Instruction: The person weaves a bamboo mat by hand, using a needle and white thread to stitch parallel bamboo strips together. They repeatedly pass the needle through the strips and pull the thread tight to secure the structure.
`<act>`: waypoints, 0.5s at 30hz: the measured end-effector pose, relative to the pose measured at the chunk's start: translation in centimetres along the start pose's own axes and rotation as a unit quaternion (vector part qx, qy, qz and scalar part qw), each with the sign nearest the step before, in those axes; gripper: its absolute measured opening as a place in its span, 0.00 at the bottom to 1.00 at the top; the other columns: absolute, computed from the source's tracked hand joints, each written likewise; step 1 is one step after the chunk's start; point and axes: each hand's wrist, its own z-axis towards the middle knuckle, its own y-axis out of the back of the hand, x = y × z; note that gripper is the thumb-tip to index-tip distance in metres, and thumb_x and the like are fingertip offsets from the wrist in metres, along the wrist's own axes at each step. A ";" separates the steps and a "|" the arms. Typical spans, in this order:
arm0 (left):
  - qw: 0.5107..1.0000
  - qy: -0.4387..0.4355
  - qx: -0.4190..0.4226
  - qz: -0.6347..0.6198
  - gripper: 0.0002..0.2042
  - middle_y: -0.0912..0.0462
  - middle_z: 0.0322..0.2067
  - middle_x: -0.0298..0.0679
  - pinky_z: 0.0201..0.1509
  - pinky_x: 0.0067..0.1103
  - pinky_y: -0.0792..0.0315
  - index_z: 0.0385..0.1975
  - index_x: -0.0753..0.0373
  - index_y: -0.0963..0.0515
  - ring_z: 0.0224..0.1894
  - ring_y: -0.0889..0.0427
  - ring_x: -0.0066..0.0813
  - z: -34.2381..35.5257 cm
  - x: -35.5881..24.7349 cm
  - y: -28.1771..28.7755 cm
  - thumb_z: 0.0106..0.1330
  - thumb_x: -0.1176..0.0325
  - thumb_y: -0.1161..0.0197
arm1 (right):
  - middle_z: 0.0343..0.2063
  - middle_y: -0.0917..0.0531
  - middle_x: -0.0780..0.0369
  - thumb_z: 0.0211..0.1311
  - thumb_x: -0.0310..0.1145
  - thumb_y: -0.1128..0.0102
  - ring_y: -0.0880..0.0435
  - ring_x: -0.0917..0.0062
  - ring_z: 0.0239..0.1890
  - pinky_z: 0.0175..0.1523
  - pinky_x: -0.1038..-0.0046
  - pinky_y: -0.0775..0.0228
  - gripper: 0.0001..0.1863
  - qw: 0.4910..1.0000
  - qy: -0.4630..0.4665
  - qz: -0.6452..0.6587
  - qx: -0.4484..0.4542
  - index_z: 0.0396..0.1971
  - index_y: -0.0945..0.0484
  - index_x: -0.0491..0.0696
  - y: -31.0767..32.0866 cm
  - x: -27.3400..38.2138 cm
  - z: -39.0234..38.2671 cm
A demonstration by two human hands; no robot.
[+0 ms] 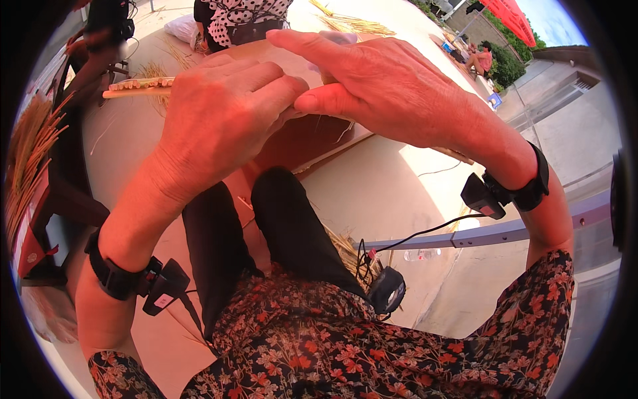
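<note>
My left hand (226, 110) is closed, its fingers curled down over a pale straw strip (139, 85). The strip juts out to the left past the knuckles, showing a row of cut straw ends along its edge. Beside it, my right hand (385, 86) reaches in with fingers stretched out and thumb apart, the thumb tip close to the left fingers. What lies under the right palm is hidden. Both hands are above a brown board (292, 143) in front of my knees.
Bundles of loose straw (33, 166) rest at the left on a dark stand (73, 199). More straw (352, 23) lies on the pale floor ahead. A person in polka dots (242, 20) is just beyond the board. A grey metal rail (492, 236) curves by my right elbow.
</note>
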 end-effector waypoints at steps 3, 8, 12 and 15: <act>0.998 0.030 0.047 0.007 0.10 0.16 0.30 0.34 0.37 0.29 0.23 0.37 0.59 0.18 0.35 0.14 0.33 -1.9 -1.1 -0.5 0.55 0.68 0.33 | 0.43 0.16 0.57 0.53 0.30 0.27 0.17 0.59 0.45 0.51 0.62 0.25 0.36 0.968 0.058 -0.082 -0.230 0.65 0.26 0.52 -1.8 2.0 -2.5; 0.999 0.028 0.044 0.007 0.15 0.13 0.37 0.37 0.43 0.28 0.22 0.42 0.62 0.17 0.38 0.13 0.34 -4.6 -4.4 -1.1 0.53 0.70 0.35 | 0.36 0.15 0.60 0.60 0.24 0.28 0.17 0.77 0.37 0.42 0.75 0.28 0.08 0.880 -0.159 0.441 -0.075 0.39 0.17 0.43 -9.6 8.0 -11.8; 0.994 0.056 0.093 -0.004 0.17 0.13 0.39 0.40 0.46 0.29 0.22 0.44 0.63 0.16 0.42 0.13 0.36 -5.8 -6.8 -0.8 0.52 0.72 0.32 | 0.48 0.14 0.61 0.68 0.28 0.34 0.17 0.76 0.51 0.59 0.73 0.26 0.13 0.503 -0.314 0.786 -0.172 0.50 0.19 0.44 -18.4 8.4 -12.7; 0.989 0.075 0.131 0.002 0.17 0.13 0.42 0.42 0.48 0.29 0.22 0.46 0.65 0.16 0.46 0.12 0.37 -6.6 -8.1 0.1 0.56 0.71 0.36 | 0.52 0.14 0.60 0.65 0.24 0.33 0.16 0.75 0.54 0.60 0.70 0.25 0.16 0.390 -0.239 0.859 -0.229 0.53 0.19 0.44 -18.5 9.1 -10.8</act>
